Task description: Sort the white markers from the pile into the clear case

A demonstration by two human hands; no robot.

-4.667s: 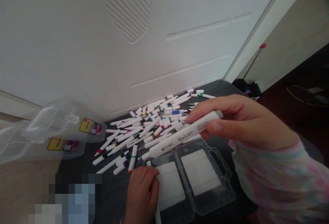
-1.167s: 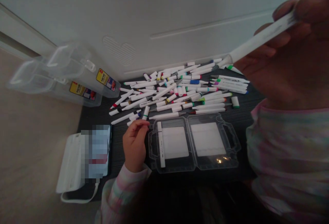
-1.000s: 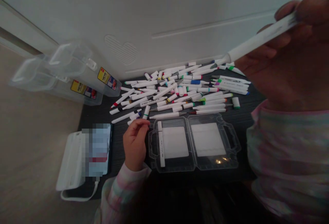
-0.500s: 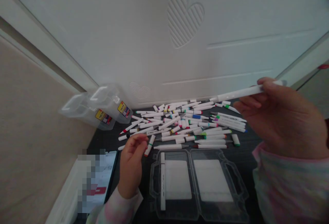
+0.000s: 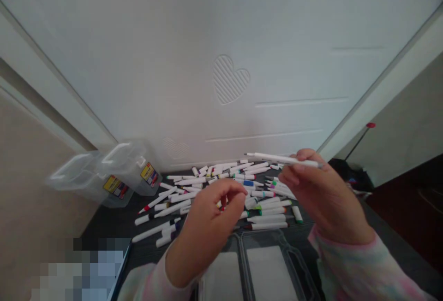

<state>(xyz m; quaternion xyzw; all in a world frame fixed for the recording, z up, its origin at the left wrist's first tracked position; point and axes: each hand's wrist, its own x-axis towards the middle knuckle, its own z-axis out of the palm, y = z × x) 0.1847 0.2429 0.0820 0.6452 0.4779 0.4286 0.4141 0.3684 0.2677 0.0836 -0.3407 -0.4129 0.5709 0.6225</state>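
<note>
My right hand (image 5: 321, 195) is closed on a white marker (image 5: 280, 158), held almost level above the right side of the pile, with a thin dark nib pointing left. In front of the pile is my left hand (image 5: 214, 218), its fingers curled and the thumb and index tips brought together. Whatever they hold, if anything, cannot be made out. Many loose white markers (image 5: 270, 219) with coloured ends lie on the dark surface behind and beside that hand. Below both hands an open clear plastic case (image 5: 270, 273) lies partly hidden by my left forearm.
Two clear plastic containers (image 5: 133, 167) with yellow labels stand at the left by the white panel (image 5: 155, 84). A phone-like screen (image 5: 104, 268), partly blurred out, lies at the lower left. A short white cap with a green end (image 5: 296, 214) lies right of the pile.
The view has tilted up. My right hand has come lower and inward with the marker, whose thin nib now shows. My left hand has moved right, across the front of the pile.
</note>
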